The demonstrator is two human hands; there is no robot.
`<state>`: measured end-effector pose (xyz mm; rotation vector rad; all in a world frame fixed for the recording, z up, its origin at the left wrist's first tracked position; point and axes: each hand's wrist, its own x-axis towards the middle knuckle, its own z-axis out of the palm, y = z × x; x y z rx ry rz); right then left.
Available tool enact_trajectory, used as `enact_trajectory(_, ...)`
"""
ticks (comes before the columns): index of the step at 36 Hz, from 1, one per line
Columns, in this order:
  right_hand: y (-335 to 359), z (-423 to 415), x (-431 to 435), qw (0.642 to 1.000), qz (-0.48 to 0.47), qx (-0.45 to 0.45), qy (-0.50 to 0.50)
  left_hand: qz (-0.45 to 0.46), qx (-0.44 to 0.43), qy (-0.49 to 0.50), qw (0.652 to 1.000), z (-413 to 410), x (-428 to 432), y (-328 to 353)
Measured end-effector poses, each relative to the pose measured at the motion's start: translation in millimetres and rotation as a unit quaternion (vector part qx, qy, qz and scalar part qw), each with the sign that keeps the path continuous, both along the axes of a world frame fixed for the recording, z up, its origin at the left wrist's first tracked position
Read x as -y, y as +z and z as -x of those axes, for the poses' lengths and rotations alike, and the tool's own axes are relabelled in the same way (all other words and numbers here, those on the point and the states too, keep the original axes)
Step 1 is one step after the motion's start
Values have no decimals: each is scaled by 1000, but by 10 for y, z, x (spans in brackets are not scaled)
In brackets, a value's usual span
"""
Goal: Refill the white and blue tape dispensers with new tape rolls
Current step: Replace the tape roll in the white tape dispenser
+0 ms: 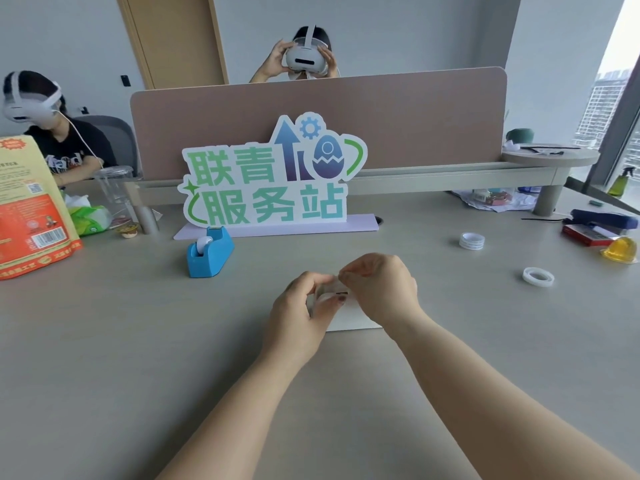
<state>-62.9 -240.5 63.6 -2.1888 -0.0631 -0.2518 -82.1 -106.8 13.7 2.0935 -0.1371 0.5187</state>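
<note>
I see both forearms reaching forward over the grey tabletop, meeting near the middle of the view. The left hand is curled, thumb and fingers pinched around a small pale object; the right hand arches over from the other side, its fingertips pinched at the top of the same object. That object is the white tape dispenser, mostly hidden between and beneath the hands, so I can make out only a white edge resting on the tabletop and a small dark part between the fingers. Whether a roll sits in it, I cannot tell.

The blue tape dispenser stands on the tabletop well to the left of the hands and farther away, just in front of a green and white sign. It has a white hub in its slot.

To the right of the hands, well apart, a single tape roll lies flat. Farther back, a small stack of tape rolls sits on the tabletop. A dark blue stapler lies near the right edge.
</note>
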Motion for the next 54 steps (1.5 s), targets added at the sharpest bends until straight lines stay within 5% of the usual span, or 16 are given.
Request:
enact_trajectory(15, -118, -62, 173, 998, 43, 1, -46, -22, 3, -3, 1000, 38, 1, 26)
enact_trajectory(29, -18, -89, 430, 983, -119, -137, -27, -40, -1, -4, 999, 7, -18, 15)
enact_trajectory(48, -105, -208, 726, 903, -369, -219, -9, -20, 22, -38, 999, 0, -21, 3)
enact_trajectory(54, -105, -187, 720, 901, -375, -218, 3, -30, 42, -41, 998, -6, -11, -3)
